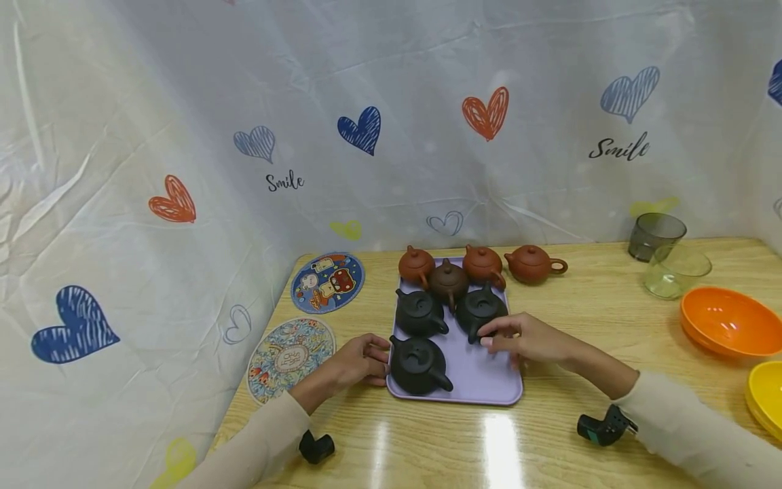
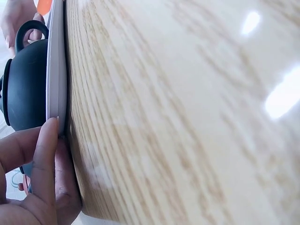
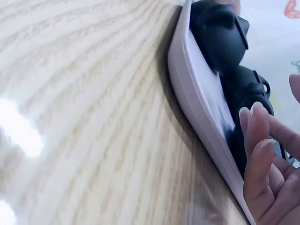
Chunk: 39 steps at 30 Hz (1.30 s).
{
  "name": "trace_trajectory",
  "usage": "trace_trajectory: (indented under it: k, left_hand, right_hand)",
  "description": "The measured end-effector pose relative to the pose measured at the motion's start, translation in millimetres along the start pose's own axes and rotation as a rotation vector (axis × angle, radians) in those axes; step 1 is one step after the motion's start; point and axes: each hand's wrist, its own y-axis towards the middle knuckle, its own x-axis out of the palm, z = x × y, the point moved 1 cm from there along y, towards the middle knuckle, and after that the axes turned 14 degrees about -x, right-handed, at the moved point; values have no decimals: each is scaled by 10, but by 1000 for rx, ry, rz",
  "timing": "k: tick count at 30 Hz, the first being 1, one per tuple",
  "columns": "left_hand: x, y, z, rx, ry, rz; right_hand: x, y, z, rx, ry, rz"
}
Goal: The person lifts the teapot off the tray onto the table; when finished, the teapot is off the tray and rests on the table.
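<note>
A lilac tray [image 1: 479, 380] bears several small teapots. Three are black: the front-left teapot [image 1: 418, 365], one behind it [image 1: 420, 312], and the right-hand teapot [image 1: 480, 309]. A dark brown teapot [image 1: 449, 280] sits between two reddish-brown teapots at the tray's back. My left hand [image 1: 360, 363] grips the tray's left edge, its fingertips on the rim in the left wrist view, beside the front-left black teapot. My right hand [image 1: 519, 339] hovers over the tray's right side, loosely bent fingers close to the right-hand black teapot's handle. Whether they touch it is unclear.
Another reddish-brown teapot [image 1: 530, 263] stands on the table right of the tray. Two round patterned mats, a blue one [image 1: 328, 282] and a floral one [image 1: 290, 360], lie left. At right are a grey cup [image 1: 656, 236], a yellowish glass [image 1: 675, 272], an orange bowl [image 1: 730, 322] and a yellow bowl [image 1: 766, 401].
</note>
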Motion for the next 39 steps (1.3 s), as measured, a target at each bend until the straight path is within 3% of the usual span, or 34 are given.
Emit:
trace_trajectory:
  k: [16, 30, 39]
  left_hand:
    - [4, 5, 12, 8, 7, 5]
    - [18, 8, 4, 7, 12, 9]
    - [7, 11, -5, -1, 13, 12]
  right_hand:
    - [79, -22, 27, 122, 228, -143]
    - [101, -87, 73, 113, 313, -95]
    - [38, -162, 42, 72, 308, -55]
